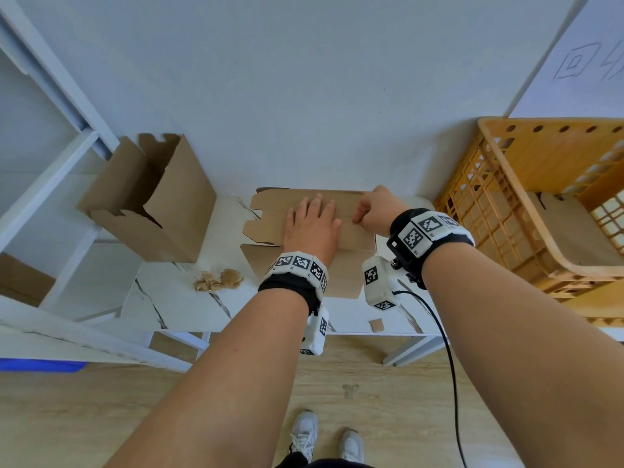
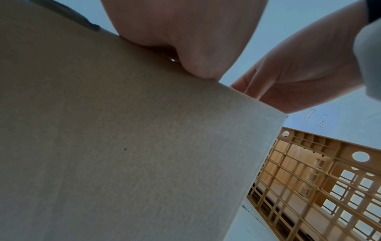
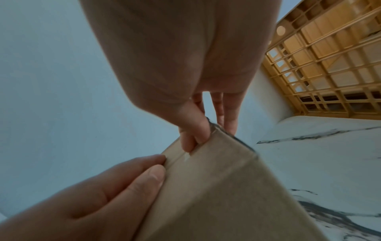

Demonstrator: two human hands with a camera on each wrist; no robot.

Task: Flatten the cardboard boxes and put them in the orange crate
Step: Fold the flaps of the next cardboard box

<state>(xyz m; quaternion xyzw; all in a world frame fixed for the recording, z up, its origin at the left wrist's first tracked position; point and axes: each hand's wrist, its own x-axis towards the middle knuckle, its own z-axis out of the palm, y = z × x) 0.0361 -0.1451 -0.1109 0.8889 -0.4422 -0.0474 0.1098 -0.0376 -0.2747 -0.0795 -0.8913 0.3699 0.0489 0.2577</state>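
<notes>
Pressing the collapsed cardboard box (image 1: 304, 228) flat on the marble-patterned table (image 1: 175, 298) before it goes to the orange crate (image 1: 499, 170).

Spread and palm-down, the left hand (image 1: 312, 224) weighs on the middle of the panel, probably to stop it springing open, while the right hand (image 1: 374, 209) pinches the box's far right corner between thumb and fingers (image 3: 230, 114), likely to sharpen the fold or ready a lift. That corner lies near the table's right edge, just beside the crate wall, so the carry looks short; the crate already holds flat cardboard. A second box (image 1: 152, 201) stands open, well apart on the left, with torn scraps (image 1: 219, 280) near the front edge.
</notes>
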